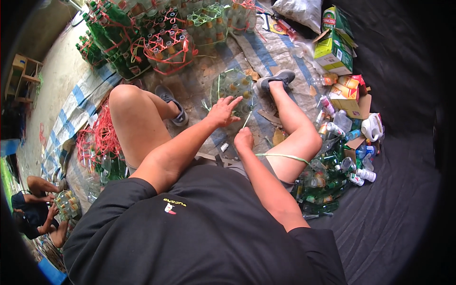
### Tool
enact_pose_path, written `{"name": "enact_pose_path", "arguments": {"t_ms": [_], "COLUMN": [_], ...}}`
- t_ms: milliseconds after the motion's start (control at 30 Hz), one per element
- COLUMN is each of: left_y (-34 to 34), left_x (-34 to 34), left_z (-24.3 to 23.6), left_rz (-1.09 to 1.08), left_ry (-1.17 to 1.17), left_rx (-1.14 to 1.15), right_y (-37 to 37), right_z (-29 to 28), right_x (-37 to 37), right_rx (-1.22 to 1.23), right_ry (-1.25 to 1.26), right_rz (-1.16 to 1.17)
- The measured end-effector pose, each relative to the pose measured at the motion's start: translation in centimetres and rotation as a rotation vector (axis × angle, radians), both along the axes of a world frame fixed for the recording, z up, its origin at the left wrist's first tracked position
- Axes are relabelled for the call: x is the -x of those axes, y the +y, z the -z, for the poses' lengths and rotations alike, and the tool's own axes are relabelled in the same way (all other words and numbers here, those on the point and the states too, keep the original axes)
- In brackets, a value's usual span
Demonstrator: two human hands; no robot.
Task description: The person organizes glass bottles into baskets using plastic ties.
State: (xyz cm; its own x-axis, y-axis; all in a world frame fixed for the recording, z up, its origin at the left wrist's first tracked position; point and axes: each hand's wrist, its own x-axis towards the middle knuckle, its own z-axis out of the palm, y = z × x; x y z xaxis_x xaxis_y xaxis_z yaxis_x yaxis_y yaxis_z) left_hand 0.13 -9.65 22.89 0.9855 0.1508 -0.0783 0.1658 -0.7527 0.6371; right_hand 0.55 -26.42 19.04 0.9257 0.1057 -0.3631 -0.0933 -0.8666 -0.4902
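Head view: bottle bundle beyond left hand (fingers spread); right hand clamped on cord.

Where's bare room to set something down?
Concrete floor between the wooden frame and striped tarp; small tarp patch between the red-tied clear bottles and bottle bundle at the left hand. Crowded: loose bottles beside the right knee.

Bottle bundle: clear | cord, below-right of bundle: pale green | tarpaulin, around bundle: off-white, blue bands | bottles, upper-left of bundle: green | carton, upper-right of bundle: green, white | sheet, far right of bundle: black | shirt, below bundle: black, yellow-and-red chest motif
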Motion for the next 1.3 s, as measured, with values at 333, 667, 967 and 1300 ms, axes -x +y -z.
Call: {"name": "enact_pose_path", "arguments": {"t_ms": [333,667,967,1300], "left_y": [1.3,1.1,1.3,0.7], "left_x": [-0.4,-0.9,-1.0,-0.5], "left_z": [1.7,1.2,1.5,1.3], "left_rz": [0.108,0.071,0.088,0.015], "left_ry": [-0.016,0.041,0.007,-0.048], "left_rx": [0.083,0.086,0.16,0.149], "right_y": [0.9,2.4,4.5,6.6], "right_z": [0.4,1.8,-1.1,7.3], "right_x": [0.0,1.1,-0.1,-2.1], "right_rx": [-0.841,-0.379,0.224,0.308], "right_ry": [0.799,0.469,0.413,0.211], "right_rz": [0.61,0.564,-0.226,-0.999]}}
